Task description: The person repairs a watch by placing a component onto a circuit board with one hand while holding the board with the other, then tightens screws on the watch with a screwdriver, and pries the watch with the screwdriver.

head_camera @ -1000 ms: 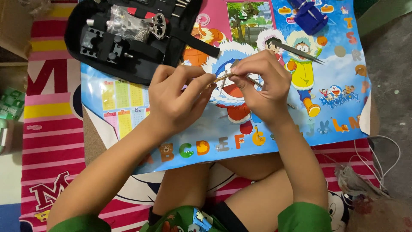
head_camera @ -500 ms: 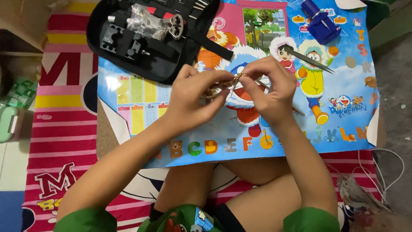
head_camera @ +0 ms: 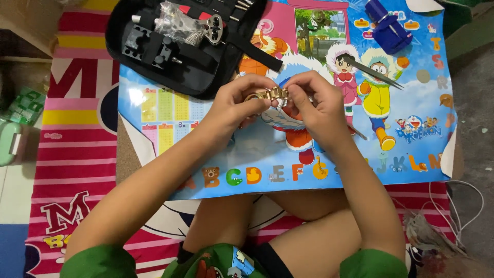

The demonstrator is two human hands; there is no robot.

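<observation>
A gold metal watch band (head_camera: 274, 94) is held between both hands above a colourful cartoon poster (head_camera: 216, 149) spread on the floor. My left hand (head_camera: 242, 103) grips the band's left end, where the watch case seems to sit, mostly hidden by fingers. My right hand (head_camera: 319, 105) pinches the right end of the links. The hands nearly touch each other over the poster's middle.
An open black tool case (head_camera: 154, 62) with small metal tools and a plastic bag lies at the top left. Tweezers (head_camera: 373, 72) and a blue holder tool (head_camera: 387, 23) rest on the poster's upper right. A white cable (head_camera: 463, 206) lies at the right. My crossed legs are below.
The view has shifted a little, so the poster and case sit further down and right in the frame. Both hands keep hold of the gold band, now turned more level.
</observation>
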